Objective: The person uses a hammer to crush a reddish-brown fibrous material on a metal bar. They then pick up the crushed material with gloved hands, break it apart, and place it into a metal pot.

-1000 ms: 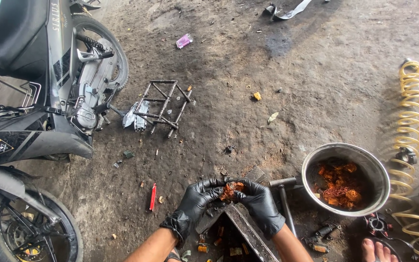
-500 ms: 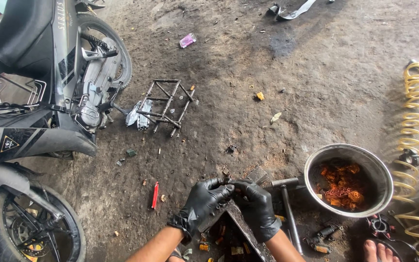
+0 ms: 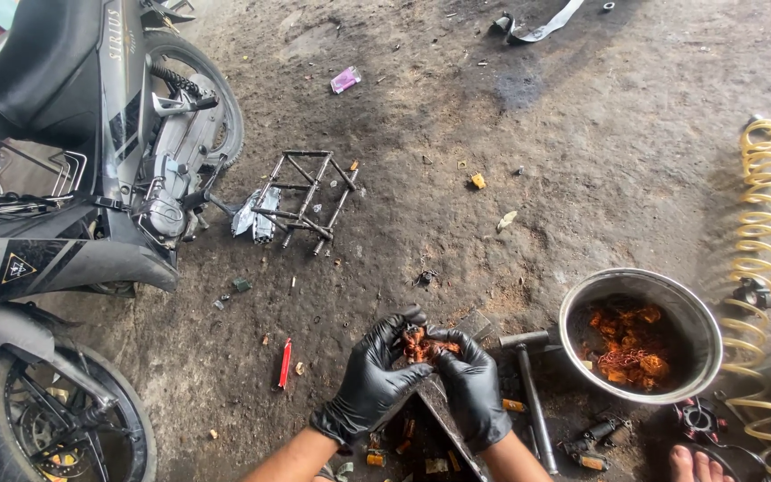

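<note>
Both hands gloved in black, close together at near centre. Left hand (image 3: pixel 372 379) and right hand (image 3: pixel 473 388) were each closed on the same small clump of copper wire (image 3: pixel 420 344), fingers curled round it from either side, held just above the dirt floor (image 3: pixel 582 161). Below the hands sat a dark angled metal part (image 3: pixel 439 428), with small orange bits lying beside it. Steel bowl (image 3: pixel 640 335) stood just right of the hands, upright, holding more tangled copper wire and rusty orange scraps in its bottom. Hammer (image 3: pixel 533 393) lay between hands and bowl, head toward the far side, handle running near. Red marker-like stick (image 3: pixel 285 362) lay on the floor left of the hands. Small pink wrapper (image 3: pixel 344 79) lay far, left of centre, flat and crumpled. A yellow scrap (image 3: pixel 476 181) lay on the floor near mid-scene. Metal rack frame (image 3: pixel 305 201) lay on its side further out, next to a parked motorbike (image 3: pixel 91 152) at the left edge. Yellow coiled hose (image 3: pixel 760 268) ran along the right edge, near to far. A bare foot (image 3: pixel 698 464) showed at the near right corner.
</note>
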